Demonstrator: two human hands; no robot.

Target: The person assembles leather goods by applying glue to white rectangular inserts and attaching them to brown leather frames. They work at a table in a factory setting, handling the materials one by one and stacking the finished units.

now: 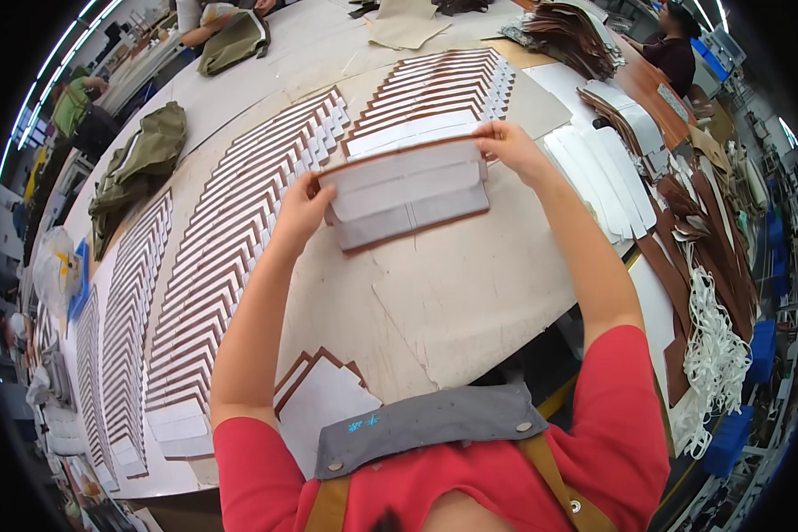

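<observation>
We hold a stack of grey, brown-edged panels [408, 197] above the worktable [470, 293]. Left hand [300, 208] clamps its left end, right hand [505, 146] its upper right corner. Long axis runs left-right, right end tilted up-away. Rows of similar pieces [230, 239] fan out just behind.

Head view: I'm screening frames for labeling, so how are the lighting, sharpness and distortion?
Head view: bright, even light, only soft shadows; both hands, left hand and right hand, and the grey panel are sharp; table edges bow from fisheye; corners are black.
</observation>
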